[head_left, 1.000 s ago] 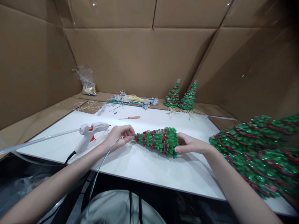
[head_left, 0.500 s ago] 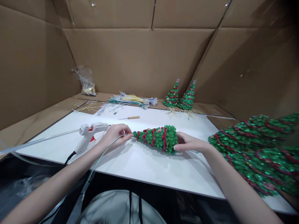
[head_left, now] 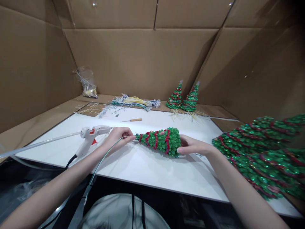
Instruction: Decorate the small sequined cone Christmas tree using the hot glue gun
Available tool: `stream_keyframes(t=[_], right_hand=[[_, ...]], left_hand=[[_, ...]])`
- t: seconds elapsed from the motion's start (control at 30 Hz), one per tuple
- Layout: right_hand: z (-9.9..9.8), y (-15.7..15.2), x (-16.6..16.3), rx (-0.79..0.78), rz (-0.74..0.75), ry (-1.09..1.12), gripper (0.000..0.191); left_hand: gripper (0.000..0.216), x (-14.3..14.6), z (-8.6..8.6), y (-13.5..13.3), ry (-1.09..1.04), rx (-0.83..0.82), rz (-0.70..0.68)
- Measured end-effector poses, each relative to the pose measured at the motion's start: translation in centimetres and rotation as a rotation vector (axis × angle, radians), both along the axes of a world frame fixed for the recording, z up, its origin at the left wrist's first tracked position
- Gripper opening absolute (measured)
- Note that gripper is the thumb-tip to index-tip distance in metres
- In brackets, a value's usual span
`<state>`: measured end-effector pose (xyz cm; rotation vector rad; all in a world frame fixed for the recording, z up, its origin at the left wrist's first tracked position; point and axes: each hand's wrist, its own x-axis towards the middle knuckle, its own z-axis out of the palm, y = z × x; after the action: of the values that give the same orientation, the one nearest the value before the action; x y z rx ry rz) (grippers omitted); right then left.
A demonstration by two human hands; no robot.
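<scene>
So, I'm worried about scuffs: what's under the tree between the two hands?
White board shows along the near side of the tree; the patch directly beneath is covered, so contact can't be told.

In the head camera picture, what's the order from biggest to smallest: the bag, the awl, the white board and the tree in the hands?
1. White board
2. Tree
3. Bag
4. Awl
That's just how they look: the bag sits farther back.

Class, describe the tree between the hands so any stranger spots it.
On the white tabletop, look between the left hand and the right hand. There a green, red-garlanded tree is on its side, tip leftward. Unlike the upright pair behind and the cluster at right, it has a hand at each end.
</scene>
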<state>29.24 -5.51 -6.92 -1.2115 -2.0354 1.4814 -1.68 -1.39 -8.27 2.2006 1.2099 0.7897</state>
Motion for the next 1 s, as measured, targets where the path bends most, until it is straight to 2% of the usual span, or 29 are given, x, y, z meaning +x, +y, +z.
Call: stream_keyframes(t=[0.3, 0.5, 0.8, 0.9, 1.0], right_hand=[[-0.1, 0.0, 0.1, -0.010, -0.009, 0.010, 0.075], [0.0, -0.1, 0.0, -0.010, -0.004, 0.012, 0.077], [0.0, -0.1, 0.1, -0.005, -0.011, -0.009, 0.075], [-0.1, -0.1, 0.1, -0.003, -0.013, -0.016, 0.075], [0.0, -0.1, 0.1, -0.007, -0.004, -0.008, 0.076]], left_hand=[[0.025, -0.6, 0.2, 0.0, -0.022, -0.055, 0.033], [0.022, -0.9, 0.8, -0.6, 0.022, -0.014, 0.065], [0.011, 0.4, 0.9, -0.7, 0.046, 0.103, -0.114], [0.012, 0.5, 0.7, -0.4, 0.017, 0.048, -0.157], [0.015, 0.2, 0.6, -0.4, -0.072, -0.092, -0.137]])
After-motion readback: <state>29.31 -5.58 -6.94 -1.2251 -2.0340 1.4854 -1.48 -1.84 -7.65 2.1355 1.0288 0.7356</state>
